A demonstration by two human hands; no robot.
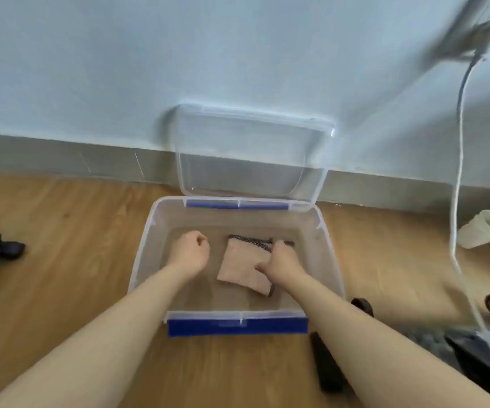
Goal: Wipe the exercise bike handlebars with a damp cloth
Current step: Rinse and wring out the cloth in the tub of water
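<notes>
Cloth (pixel 239 269): pink, folded, with a dark patterned edge at 12 o'clock. It lies on the bottom of the clear storage box (pixel 141 260), offset from centre toward 3 o'clock. Right hand (pixel 282 265): grasps the cloth at its 3 o'clock edge, fingers curled onto the fabric. Left hand (pixel 190 254): clenched, holding nothing, inside the box at 9 o'clock from the cloth and apart from it. The box stands on the wooden floor (pixel 76 231), with blue latches (pixel 237 326) at 6 and 12 o'clock. Lid (pixel 249 148): upright at 12 o'clock, leaning on the wall (pixel 120 69). White cable (pixel 459 142): hangs at 3 o'clock from the box
</notes>
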